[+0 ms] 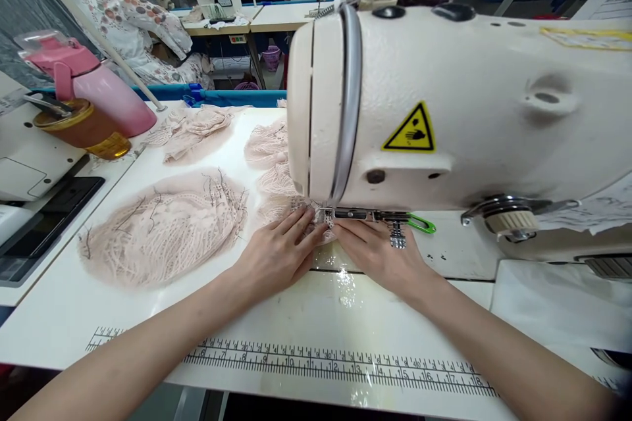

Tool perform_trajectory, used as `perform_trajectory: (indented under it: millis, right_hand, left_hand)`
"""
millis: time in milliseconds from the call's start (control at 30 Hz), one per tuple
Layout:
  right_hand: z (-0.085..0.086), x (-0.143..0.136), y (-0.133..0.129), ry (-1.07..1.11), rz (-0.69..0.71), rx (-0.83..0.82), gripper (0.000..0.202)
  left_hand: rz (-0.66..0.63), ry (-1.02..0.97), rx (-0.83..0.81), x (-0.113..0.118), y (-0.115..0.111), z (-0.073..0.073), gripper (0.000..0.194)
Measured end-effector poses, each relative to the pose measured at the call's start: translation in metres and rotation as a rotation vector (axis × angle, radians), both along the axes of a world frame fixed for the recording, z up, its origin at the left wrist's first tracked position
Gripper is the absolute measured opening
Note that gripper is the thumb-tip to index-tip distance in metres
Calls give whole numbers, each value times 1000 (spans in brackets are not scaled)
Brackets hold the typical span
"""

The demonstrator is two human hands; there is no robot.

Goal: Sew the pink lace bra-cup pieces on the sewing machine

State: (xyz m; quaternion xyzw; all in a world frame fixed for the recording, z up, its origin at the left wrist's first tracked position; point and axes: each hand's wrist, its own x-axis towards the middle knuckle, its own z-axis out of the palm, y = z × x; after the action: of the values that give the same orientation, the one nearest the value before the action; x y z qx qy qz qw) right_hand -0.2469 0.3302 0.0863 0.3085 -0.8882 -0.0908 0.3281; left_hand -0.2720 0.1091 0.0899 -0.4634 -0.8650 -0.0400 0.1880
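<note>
A pale pink lace piece lies under the needle end of a white sewing machine, its far part running behind the machine head. My left hand is closed on the lace just left of the presser foot, fingers and thumb close together. On the other side, my right hand has its fingertips at the near edge of the same lace, partly covered by the metal attachment. The needle point is hard to make out between my hands. A gathered ring of pink lace with dark thread ends rests to the left.
More pink lace lies farther back. At left are a pink bottle, an amber cup and a dark phone. A green-handled tool sits by the machine bed. A printed ruler runs along the front edge. Another person sits beyond.
</note>
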Motion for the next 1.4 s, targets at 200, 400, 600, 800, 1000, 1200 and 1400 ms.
perform_trajectory:
  millis: [200,400,600,800,1000,1200,1400]
  right_hand:
    - [-14,-5,6,-50,-22,-4,28]
    - [-36,-13,8,-123,21,-231,35]
    - [-17,-1,10,-114,-8,-35,36]
    - [-10,1,5,-93,-27,-9,31]
    - [-9,-4,-1,-58,12,-43,29]
    - [-11,-11,-1,-88,115,-104,30]
    - [-14,-10,-5,-394,181,-334,11]
  left_hand:
    - [12,-77,8,0,1,-1,36]
    - [40,-101,32,-2,1,-3,37]
    - [-61,-65,67,-4,0,-3,33]
    - [-101,-47,57,-6,-1,-1,28]
    - [-74,-18,55,-8,-2,2,24]
    - [-58,-38,71,-9,-2,4,22]
    - [205,-67,149,0,0,9,32]
